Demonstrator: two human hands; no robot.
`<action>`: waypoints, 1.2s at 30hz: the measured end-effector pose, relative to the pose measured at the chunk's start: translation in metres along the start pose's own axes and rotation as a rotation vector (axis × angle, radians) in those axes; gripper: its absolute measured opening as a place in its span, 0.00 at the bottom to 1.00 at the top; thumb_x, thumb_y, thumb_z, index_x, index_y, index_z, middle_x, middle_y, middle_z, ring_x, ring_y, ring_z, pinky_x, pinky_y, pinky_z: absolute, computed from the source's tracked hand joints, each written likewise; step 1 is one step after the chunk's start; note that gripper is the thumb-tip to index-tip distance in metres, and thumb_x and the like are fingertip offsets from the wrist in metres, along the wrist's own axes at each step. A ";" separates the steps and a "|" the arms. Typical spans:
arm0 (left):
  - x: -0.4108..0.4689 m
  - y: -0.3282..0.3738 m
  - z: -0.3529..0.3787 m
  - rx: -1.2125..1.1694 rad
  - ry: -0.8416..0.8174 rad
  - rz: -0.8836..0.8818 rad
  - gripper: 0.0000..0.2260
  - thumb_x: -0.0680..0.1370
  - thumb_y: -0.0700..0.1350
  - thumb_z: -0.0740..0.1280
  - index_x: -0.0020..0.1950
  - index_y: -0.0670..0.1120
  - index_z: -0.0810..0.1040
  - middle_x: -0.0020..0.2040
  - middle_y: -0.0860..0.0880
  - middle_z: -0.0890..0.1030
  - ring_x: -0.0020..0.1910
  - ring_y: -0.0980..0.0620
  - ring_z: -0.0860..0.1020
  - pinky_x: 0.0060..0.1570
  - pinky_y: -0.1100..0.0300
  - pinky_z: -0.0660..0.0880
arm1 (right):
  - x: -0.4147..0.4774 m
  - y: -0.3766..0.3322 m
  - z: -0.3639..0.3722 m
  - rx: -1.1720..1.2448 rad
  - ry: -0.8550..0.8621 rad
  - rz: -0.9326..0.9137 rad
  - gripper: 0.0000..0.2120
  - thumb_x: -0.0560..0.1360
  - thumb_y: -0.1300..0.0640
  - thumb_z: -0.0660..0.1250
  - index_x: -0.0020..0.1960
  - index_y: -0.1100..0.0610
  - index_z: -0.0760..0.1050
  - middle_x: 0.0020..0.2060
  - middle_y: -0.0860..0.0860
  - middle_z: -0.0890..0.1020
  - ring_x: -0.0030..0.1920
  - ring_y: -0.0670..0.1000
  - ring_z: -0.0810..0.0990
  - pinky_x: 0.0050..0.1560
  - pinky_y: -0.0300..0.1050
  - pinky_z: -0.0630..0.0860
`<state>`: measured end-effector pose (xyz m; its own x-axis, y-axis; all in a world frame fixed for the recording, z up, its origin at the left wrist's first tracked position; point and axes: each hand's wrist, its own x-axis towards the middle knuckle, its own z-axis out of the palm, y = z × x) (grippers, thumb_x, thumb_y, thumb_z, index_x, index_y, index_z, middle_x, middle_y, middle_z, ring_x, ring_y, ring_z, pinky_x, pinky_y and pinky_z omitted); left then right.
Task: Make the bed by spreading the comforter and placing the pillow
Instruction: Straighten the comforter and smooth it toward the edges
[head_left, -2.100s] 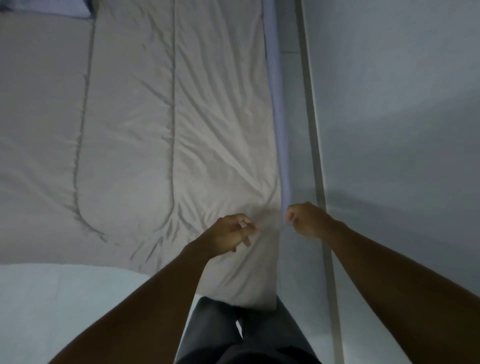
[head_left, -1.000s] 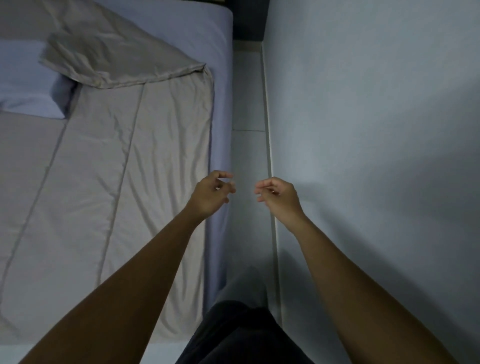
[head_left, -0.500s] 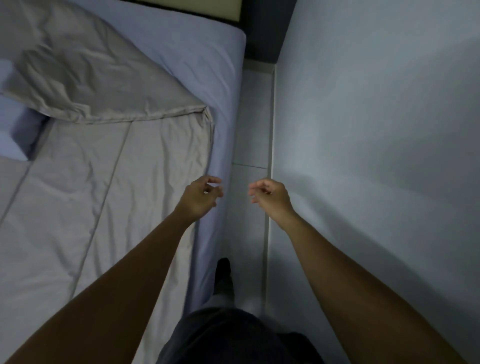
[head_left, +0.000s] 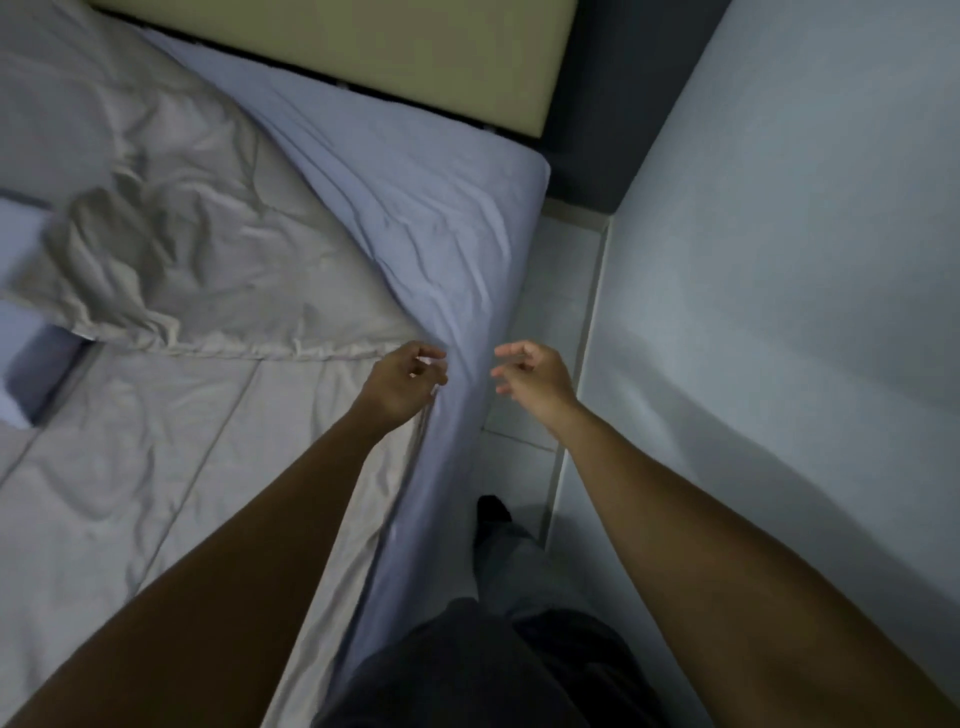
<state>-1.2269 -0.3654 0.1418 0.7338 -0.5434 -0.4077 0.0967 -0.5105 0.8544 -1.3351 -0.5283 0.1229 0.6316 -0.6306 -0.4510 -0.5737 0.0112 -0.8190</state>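
the grey comforter (head_left: 156, 467) lies along the bed, its long axis and stitched lines running from the foot, near the person, up toward the beige headboard (head_left: 389, 57). its right edge lies just inside the mattress side. the top right corner is folded back on a slant, baring the blue sheet (head_left: 426, 208); the flap's hemmed edge runs crosswise, leftward from the mattress side, and its tip points left and lies over the blue pillow (head_left: 39, 379), which pokes out below it at the left edge.

the left hand (head_left: 402, 382) hangs at the right end of that hem, fingers loosely curled; i can't tell whether they touch the cloth. the right hand (head_left: 535, 376) hovers over the mattress side and the floor strip (head_left: 556, 312) by the wall (head_left: 779, 260), fingers loosely bent, holding nothing.
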 end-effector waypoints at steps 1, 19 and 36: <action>0.011 0.006 0.000 0.002 0.014 -0.013 0.08 0.79 0.40 0.68 0.57 0.43 0.79 0.48 0.40 0.84 0.34 0.51 0.79 0.29 0.70 0.74 | 0.013 -0.005 -0.003 -0.023 -0.023 -0.002 0.13 0.76 0.67 0.62 0.56 0.57 0.81 0.46 0.56 0.87 0.34 0.48 0.82 0.32 0.31 0.74; 0.274 0.095 -0.050 -0.214 0.246 -0.138 0.10 0.80 0.44 0.68 0.60 0.42 0.79 0.49 0.39 0.85 0.43 0.45 0.82 0.52 0.47 0.80 | 0.314 -0.173 0.004 -0.283 -0.302 -0.157 0.13 0.74 0.61 0.62 0.44 0.45 0.81 0.38 0.45 0.86 0.35 0.43 0.85 0.34 0.31 0.75; 0.359 0.074 -0.161 -0.462 0.682 -0.308 0.11 0.81 0.43 0.64 0.61 0.42 0.78 0.50 0.43 0.85 0.39 0.53 0.80 0.31 0.70 0.73 | 0.445 -0.316 0.176 -0.639 -0.765 -0.337 0.10 0.75 0.60 0.65 0.49 0.47 0.81 0.43 0.47 0.86 0.44 0.49 0.86 0.44 0.43 0.81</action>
<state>-0.8480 -0.4913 0.1100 0.8577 0.1657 -0.4868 0.5109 -0.1677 0.8431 -0.7806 -0.6758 0.1180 0.8431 0.1354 -0.5204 -0.3344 -0.6257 -0.7047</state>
